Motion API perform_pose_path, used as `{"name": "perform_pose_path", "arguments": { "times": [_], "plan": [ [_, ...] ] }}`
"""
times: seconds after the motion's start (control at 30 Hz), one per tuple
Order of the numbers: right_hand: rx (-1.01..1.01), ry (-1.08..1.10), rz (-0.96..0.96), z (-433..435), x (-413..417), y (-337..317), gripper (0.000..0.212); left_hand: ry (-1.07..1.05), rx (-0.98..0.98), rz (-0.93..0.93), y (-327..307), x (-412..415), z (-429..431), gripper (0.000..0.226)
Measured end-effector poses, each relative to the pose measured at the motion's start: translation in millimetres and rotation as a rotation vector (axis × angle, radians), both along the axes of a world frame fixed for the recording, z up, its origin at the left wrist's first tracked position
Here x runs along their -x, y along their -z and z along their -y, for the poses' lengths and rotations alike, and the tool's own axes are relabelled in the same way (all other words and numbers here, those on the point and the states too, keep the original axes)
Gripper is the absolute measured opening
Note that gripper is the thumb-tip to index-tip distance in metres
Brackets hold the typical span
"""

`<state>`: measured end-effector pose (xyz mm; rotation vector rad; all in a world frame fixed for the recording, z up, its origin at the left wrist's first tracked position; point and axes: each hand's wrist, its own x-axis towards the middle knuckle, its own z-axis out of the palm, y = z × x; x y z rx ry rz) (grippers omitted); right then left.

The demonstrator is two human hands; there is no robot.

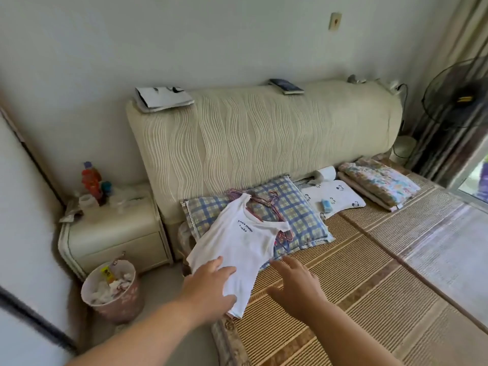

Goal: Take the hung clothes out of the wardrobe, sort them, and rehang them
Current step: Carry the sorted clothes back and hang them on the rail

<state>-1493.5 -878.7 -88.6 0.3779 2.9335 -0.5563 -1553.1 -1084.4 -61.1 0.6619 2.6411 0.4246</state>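
Note:
A white T-shirt (243, 241) with small dark lettering lies spread over the bed's near corner, its collar up on a blue checked pillow (298, 207). Pink wire hangers (264, 200) lie under and beside its neck on that pillow. My left hand (211, 283) rests on the shirt's lower hem with fingers stretched out flat. My right hand (295, 281) hovers just right of the shirt above the woven bed mat (356, 286), fingers spread and holding nothing.
A cream headboard (264, 133) runs along the wall with books on top. A bedside cabinet (113, 233) with bottles stands left, a full pink waste bin (113, 291) in front of it. Folded bedding (377, 183) and a fan (456, 96) are at the right.

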Motion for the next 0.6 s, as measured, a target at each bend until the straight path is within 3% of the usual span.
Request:
{"name": "perform_pose_path", "arguments": {
  "times": [0.3, 0.43, 0.6],
  "plan": [
    [0.08, 0.194, 0.021, 23.9, 120.3, 26.9, 0.066, 0.081, 0.038, -0.016, 14.7, 161.3, 20.4, 0.063],
    [0.063, 0.209, 0.062, 3.8, 164.8, 32.4, 0.065, 0.217, 0.081, -0.114, 22.3, 218.5, -0.6, 0.06],
    [0.096, 0.263, 0.093, -41.0, 236.3, 50.0, 0.066, 0.267, 0.095, -0.107, 38.8, 298.7, -53.2, 0.06]
  ]
}}
